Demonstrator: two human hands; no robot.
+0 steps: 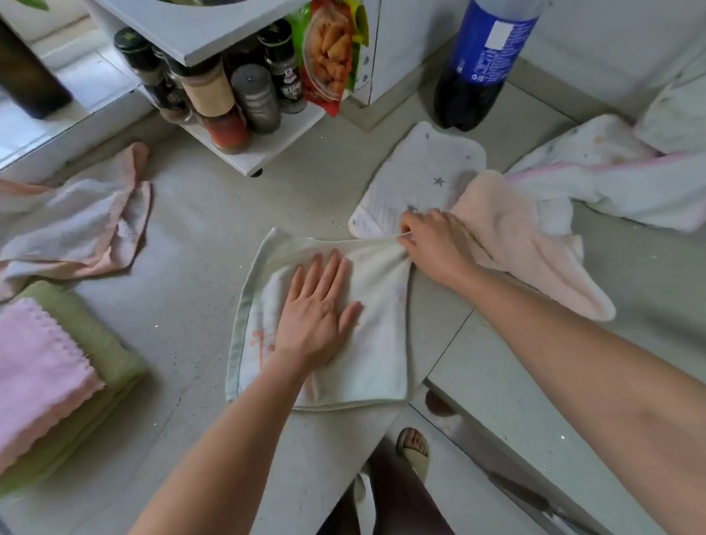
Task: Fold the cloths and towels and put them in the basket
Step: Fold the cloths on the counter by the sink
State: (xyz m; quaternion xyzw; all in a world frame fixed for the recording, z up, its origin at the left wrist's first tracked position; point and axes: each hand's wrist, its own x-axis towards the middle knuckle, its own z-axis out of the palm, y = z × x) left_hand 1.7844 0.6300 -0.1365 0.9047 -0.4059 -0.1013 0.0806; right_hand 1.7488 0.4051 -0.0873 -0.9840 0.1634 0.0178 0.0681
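Hands first: your left hand (pixel 319 308) lies flat, fingers straight, pressing the white towel (pixel 370 346) at frame centre, while your right hand (pixel 432 244) pinches its upper right corner. Pull too hard and the towel could slide or drag the peach cloth (pixel 514 237) beside it. No basket shows. The soda bottle (pixel 484 54) label at upper right is unreadable.

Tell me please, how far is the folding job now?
Done: a pink cloth lies folded on a green towel. In hand: left hand presses the white towel flat, right hand pinches its corner. Left: crumpled cloths on both sides; no basket visible.
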